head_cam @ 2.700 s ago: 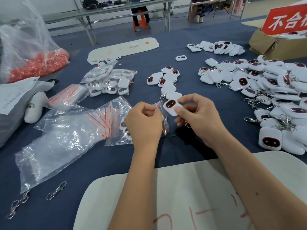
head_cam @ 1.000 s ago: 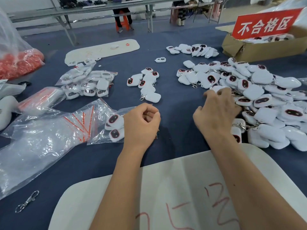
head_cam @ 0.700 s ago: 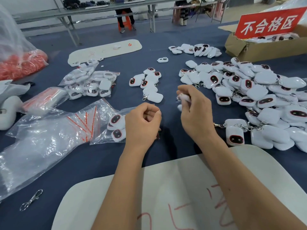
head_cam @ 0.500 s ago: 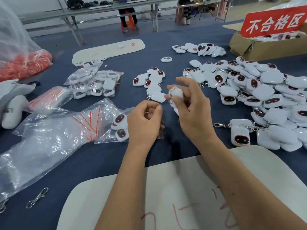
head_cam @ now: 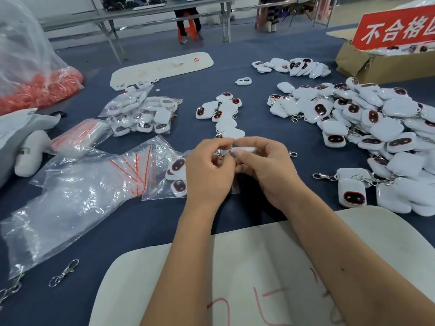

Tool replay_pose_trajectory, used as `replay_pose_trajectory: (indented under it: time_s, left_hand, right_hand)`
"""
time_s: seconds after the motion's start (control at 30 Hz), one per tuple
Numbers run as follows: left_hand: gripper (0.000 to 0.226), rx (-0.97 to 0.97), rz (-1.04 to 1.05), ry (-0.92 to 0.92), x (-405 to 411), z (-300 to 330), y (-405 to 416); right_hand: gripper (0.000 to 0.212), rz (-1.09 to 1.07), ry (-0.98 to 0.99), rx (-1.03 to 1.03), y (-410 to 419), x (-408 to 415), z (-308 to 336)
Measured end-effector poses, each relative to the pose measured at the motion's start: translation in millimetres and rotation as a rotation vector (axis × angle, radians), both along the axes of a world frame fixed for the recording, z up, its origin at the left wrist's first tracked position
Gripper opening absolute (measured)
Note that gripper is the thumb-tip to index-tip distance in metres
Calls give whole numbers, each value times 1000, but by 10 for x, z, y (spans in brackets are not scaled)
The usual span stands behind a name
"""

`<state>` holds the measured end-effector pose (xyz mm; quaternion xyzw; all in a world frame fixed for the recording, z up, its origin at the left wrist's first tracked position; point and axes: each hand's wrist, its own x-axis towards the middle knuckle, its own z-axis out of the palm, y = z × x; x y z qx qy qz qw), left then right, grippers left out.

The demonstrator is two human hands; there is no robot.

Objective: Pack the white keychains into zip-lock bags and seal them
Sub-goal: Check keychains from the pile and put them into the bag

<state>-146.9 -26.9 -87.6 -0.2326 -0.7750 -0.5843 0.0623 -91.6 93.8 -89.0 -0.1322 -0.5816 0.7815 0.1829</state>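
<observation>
**Feeding a keychain into the half-filled zip-lock bag**

Near edge, 6 o'clock: white board (head_cam: 270,267) with red scribbles, both forearms over it. Loose metal clip (head_cam: 63,272) at 8 o'clock.

Centre: left hand (head_cam: 208,171) fingers curled, pinching the mouth of the zip-lock bag (head_cam: 164,175). Right hand (head_cam: 263,168) fingers curled round a white keychain (head_cam: 243,149), its metal ring sitting between the two thumbs right at the bag opening. Both grips narrow, pinch-type.

Doing it well, judgement: keep the bag mouth spread with the left pinch, lead with the ring and clasp so the chain doesn't snag the zip strip, push the body fully past the seal line before pressing the strip shut end to end.

Containers: this bag holds at least two keychains, dark faces up, at 9 o'clock of the left hand. Pile of empty bags (head_cam: 70,196) with red zip strips at 8–9 o'clock. Filled bags (head_cam: 143,114) at 11 o'clock. Big loose pile of keychains (head_cam: 376,137) at 2–3 o'clock, small group (head_cam: 223,111) at 12. Far right, 1 o'clock: cardboard box (head_cam: 376,64) with red sign, keychains inside. Far left, 10 o'clock: large clear sack (head_cam: 35,88) of red items.
</observation>
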Motion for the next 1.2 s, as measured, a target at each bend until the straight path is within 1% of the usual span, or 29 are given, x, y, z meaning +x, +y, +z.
replay_pose_trajectory:
  time_s: [0.07,0.1,0.2,0.27,0.43,0.6,0.77,0.87,1.1,1.2]
  left_hand:
    - [30,7,2,1,-8,4,-16]
    - [29,11,3,-9,-16,1,-25]
    - [17,24,0,-67,-20,0,-32]
    - [12,45,-2,-102,-8,3,-25]
    - [6,146,-35,-209,-15,32,-30]
    - [6,138,-44,-233,-22,32,-29]
    - [8,176,-81,-348,-54,19,-50]
    - [9,165,-89,-384,-69,13,-43]
    - [10,146,-108,-351,-72,-4,-55]
    - [10,145,-99,-313,-74,-7,-53]
  right_hand:
    - [22,59,13,-90,41,2,6]
    - [22,41,5,-104,57,-7,13]
    - [16,-151,-47,-49,139,-47,14]
    - [14,-211,-56,1,196,-56,8]
    - [17,-14,-7,227,190,-7,-32]
    - [16,34,2,221,184,8,-27]
    - [18,106,15,230,171,25,-27]
    - [19,107,22,220,174,28,-22]
    - [18,110,25,223,166,34,-23]
    - [16,95,10,255,153,31,-22]
